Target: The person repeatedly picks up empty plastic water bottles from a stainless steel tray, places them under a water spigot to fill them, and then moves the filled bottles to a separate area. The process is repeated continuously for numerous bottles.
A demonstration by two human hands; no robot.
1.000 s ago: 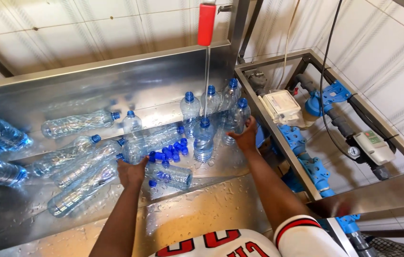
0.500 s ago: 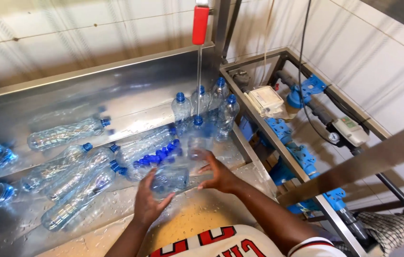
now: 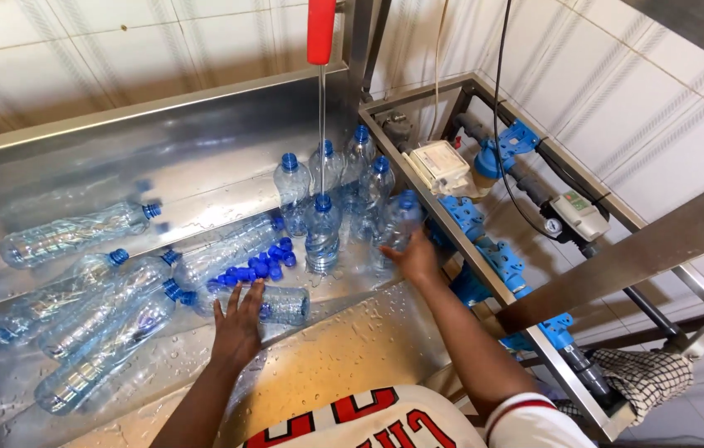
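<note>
My left hand (image 3: pixel 238 325) is spread flat, its fingertips touching a clear plastic bottle (image 3: pixel 286 304) that lies on its side on the wet steel trough (image 3: pixel 202 178). Just beyond it is a heap of loose blue caps (image 3: pixel 256 265). My right hand (image 3: pixel 414 255) grips the lower part of an upright blue-capped bottle (image 3: pixel 402 220) at the right end of a group of standing capped bottles (image 3: pixel 331 178). Another upright bottle (image 3: pixel 321 234) stands under a thin filling tube with a red handle (image 3: pixel 320 31).
Several capped bottles (image 3: pixel 78 232) lie on their sides across the left of the trough. A steel frame (image 3: pixel 452 241) at the right carries blue pipe fittings (image 3: pixel 472 224), a white box, cables and a gauge unit (image 3: pixel 576 216). A checked cloth (image 3: pixel 647 373) hangs low right. Tiled walls stand behind.
Half a second ago both hands were together on a bottle near the front. Now the right hand has reached out to an upright bottle, and the left rests by the lying one.
</note>
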